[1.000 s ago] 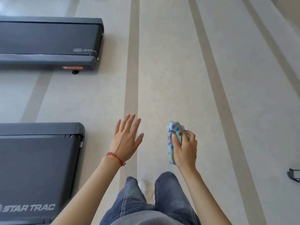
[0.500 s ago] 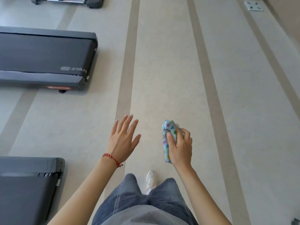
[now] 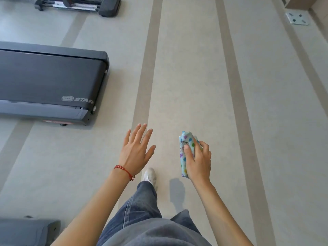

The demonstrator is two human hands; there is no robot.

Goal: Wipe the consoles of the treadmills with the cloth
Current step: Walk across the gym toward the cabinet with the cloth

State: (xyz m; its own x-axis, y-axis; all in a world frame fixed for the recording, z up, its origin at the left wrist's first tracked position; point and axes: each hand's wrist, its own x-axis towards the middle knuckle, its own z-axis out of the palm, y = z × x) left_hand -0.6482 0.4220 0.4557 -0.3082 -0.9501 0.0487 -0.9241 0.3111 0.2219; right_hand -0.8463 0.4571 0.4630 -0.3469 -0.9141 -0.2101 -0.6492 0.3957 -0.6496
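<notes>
My right hand (image 3: 197, 161) grips a folded light-blue cloth (image 3: 184, 150) with coloured dots, held upright over the floor. My left hand (image 3: 135, 150) is spread flat in the air with straight fingers and holds nothing; a red bracelet circles its wrist. The rear deck of a dark grey treadmill (image 3: 51, 84) lies on the floor to the left, ahead of my hands. The corner of another treadmill (image 3: 26, 231) shows at the bottom left. No console is in view.
The beige floor (image 3: 195, 77) has darker stripes running away from me. Another machine base (image 3: 79, 4) sits at the top left. A metal floor plate (image 3: 297, 18) lies at the top right near a wall. My jeans and one white shoe (image 3: 150, 175) show below.
I have walked forward: both treadmills slid down and toward me, the near one almost leaving the frame. The far machine and floor plate came into view. Both hands keep their pose.
</notes>
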